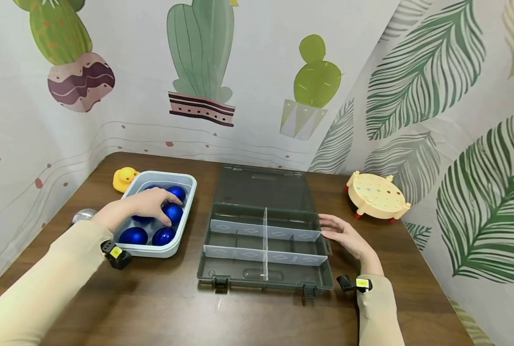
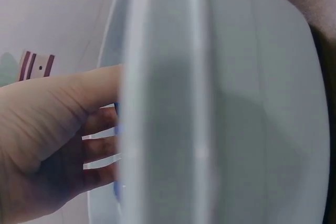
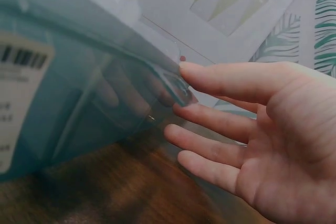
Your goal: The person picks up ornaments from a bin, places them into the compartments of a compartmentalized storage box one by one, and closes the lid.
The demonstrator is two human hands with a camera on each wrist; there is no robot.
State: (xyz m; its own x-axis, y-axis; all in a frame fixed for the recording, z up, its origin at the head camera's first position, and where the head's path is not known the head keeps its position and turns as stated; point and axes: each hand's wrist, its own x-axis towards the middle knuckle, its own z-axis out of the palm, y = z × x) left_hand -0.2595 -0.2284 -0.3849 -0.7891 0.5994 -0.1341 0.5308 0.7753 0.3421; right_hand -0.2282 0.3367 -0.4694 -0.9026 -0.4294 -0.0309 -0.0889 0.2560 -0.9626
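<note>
the left hand [image 1: 146, 203] goes down into the tub [image 1: 148, 250] from above, probably because the walls stand around the balls and leave only this way in. its thumb and fingers are spread about a blue ball [image 1: 173, 213], finger on the far side and thumb on the near side, as a round thing seems to ask. i cannot tell if they press it firmly; in the left wrist view the tub's wall hides the fingertips. this ball lies inside the tub, near its right wall, between two other blue balls [image 1: 163, 236], and the walls likely prevent all of them from rolling away.

the right hand [image 1: 347, 238] has its fingers extended, grasping nothing, and they touch the right side of the case [image 1: 231, 270]; i judge that this light contact can steady it. the lid [image 1: 263, 190] is laid back behind, so the compartments face upward, and pale dividers [image 1: 293, 234] stand upright to separate them.

further out, a yellow duck [image 1: 124, 179] sits just behind the tub's left corner, a microphone [image 1: 83, 215] lies partly behind the left sleeve [image 1: 72, 259], and a small round toy [image 1: 377, 195] stands on red feet at the right, on the same brown counter [image 1: 153, 302].
</note>
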